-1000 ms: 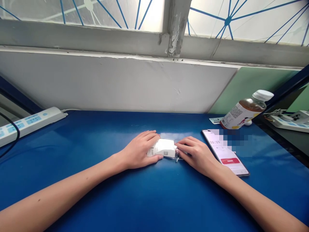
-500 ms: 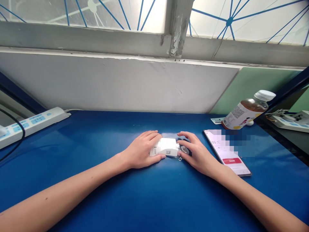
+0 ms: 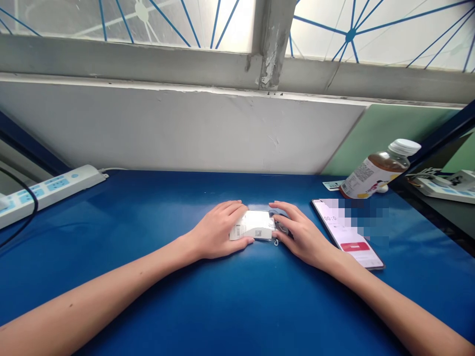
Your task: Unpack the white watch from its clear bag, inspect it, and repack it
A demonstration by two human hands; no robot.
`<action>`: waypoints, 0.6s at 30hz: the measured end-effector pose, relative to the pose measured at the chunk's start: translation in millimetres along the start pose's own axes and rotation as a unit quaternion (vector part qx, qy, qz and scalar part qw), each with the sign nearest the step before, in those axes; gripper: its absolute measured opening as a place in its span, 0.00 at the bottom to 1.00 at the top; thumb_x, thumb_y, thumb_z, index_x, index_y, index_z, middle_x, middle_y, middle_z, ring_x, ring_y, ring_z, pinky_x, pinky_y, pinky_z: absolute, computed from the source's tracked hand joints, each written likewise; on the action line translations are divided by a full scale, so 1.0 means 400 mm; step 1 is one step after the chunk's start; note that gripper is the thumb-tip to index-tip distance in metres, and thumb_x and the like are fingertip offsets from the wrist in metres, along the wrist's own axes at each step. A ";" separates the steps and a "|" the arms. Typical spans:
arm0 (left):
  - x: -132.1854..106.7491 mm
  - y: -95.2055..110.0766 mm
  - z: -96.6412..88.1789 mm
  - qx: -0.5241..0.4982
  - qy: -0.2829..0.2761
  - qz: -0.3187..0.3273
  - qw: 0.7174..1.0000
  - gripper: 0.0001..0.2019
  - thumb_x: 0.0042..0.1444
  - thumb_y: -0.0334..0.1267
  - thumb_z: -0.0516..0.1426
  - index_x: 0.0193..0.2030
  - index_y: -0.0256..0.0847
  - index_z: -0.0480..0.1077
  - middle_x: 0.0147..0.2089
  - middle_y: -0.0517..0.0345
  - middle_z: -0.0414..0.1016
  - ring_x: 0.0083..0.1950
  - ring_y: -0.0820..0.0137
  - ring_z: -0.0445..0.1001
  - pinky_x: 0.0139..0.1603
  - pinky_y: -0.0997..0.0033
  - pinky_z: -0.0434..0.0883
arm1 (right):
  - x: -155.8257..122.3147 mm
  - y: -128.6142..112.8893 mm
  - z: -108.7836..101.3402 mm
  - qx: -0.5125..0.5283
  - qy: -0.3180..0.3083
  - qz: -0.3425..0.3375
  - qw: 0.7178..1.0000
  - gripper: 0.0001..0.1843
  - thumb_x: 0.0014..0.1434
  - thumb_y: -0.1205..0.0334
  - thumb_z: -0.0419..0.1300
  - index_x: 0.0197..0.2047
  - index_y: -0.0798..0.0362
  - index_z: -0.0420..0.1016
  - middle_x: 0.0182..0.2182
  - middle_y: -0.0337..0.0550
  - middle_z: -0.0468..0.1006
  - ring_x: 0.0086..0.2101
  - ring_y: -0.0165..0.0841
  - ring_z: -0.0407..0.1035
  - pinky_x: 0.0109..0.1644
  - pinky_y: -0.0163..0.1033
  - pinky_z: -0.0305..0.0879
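A small white box [image 3: 256, 225] with a barcode and a square code lies on the blue table, seemingly in a clear plastic wrapper. My left hand [image 3: 221, 230] is closed over its left end, thumb along the near edge and fingers across the far side. Curled around the right end is my right hand [image 3: 297, 231], its fingertips at the box's edge. Under those fingers shows part of a dark round item [image 3: 282, 228], mostly hidden. A tiny chain-like ring [image 3: 276, 242] sticks out by the right thumb.
To the right lies a lit phone [image 3: 349, 232], partly blurred out. Behind it a capped drink bottle [image 3: 378, 170] stands by a small card [image 3: 332, 185]. A white power strip [image 3: 55, 190] with a black cable [image 3: 31, 217] is at the left; another power strip [image 3: 441, 190] is far right.
My right hand has shifted slightly left toward the box, covering more of the dark round item. My left hand and the box stay put.
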State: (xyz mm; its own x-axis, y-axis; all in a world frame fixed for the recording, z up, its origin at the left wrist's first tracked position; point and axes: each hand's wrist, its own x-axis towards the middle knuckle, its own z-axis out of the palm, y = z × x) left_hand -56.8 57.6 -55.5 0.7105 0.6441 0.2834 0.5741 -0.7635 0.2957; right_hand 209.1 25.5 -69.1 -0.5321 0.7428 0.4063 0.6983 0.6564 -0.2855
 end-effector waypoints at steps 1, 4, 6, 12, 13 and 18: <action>0.000 0.000 0.000 0.000 0.002 -0.001 1.000 0.29 0.59 0.53 0.60 0.61 0.37 0.65 0.61 0.40 0.71 0.65 0.49 0.66 0.64 0.48 0.66 | 0.000 0.001 -0.001 0.000 -0.002 -0.001 1.000 0.06 0.67 0.63 0.56 0.46 0.53 0.71 0.61 0.59 0.68 0.61 0.49 0.62 0.60 0.58 0.68; -0.001 0.000 0.001 -0.002 0.010 -0.002 1.000 0.29 0.58 0.52 0.60 0.60 0.37 0.65 0.60 0.41 0.72 0.65 0.48 0.66 0.63 0.48 0.67 | 0.001 0.002 -0.006 0.000 -0.008 -0.002 1.000 0.06 0.67 0.62 0.56 0.45 0.53 0.71 0.61 0.58 0.68 0.61 0.49 0.63 0.61 0.58 0.68; 0.000 0.001 0.001 -0.006 0.014 -0.003 1.000 0.28 0.58 0.52 0.60 0.60 0.37 0.65 0.60 0.41 0.72 0.65 0.48 0.66 0.63 0.48 0.67 | 0.001 0.000 -0.008 0.004 -0.013 0.004 1.000 0.06 0.67 0.62 0.57 0.45 0.53 0.71 0.61 0.58 0.68 0.61 0.48 0.63 0.61 0.57 0.68; -0.001 0.000 -0.001 -0.012 0.011 -0.002 1.000 0.28 0.59 0.52 0.60 0.61 0.37 0.65 0.60 0.40 0.72 0.65 0.48 0.66 0.63 0.47 0.67 | 0.002 -0.005 -0.016 0.019 -0.012 0.013 1.000 0.06 0.67 0.61 0.57 0.46 0.51 0.73 0.60 0.55 0.70 0.60 0.48 0.65 0.60 0.58 0.69; -0.001 0.000 -0.002 -0.015 0.012 -0.001 1.000 0.28 0.59 0.52 0.60 0.61 0.38 0.65 0.60 0.40 0.72 0.64 0.48 0.67 0.62 0.47 0.67 | 0.002 -0.004 -0.018 0.019 -0.010 0.012 1.000 0.06 0.67 0.61 0.57 0.46 0.51 0.73 0.60 0.55 0.70 0.60 0.48 0.65 0.59 0.58 0.69; 0.000 -0.003 -0.005 -0.021 0.007 0.007 1.000 0.28 0.59 0.51 0.60 0.61 0.37 0.65 0.60 0.40 0.71 0.65 0.48 0.66 0.63 0.48 0.66 | 0.003 0.015 -0.029 0.014 -0.022 -0.002 1.000 0.07 0.67 0.60 0.57 0.47 0.50 0.73 0.59 0.54 0.70 0.60 0.47 0.64 0.61 0.57 0.68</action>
State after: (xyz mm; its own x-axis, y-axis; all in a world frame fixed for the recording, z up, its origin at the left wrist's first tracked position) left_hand -58.2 58.7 -54.2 0.7121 0.6340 0.3014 0.5464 -0.7702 0.3291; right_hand 218.1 29.0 -60.3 -0.5555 0.7455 0.3684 0.6836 0.6616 -0.3082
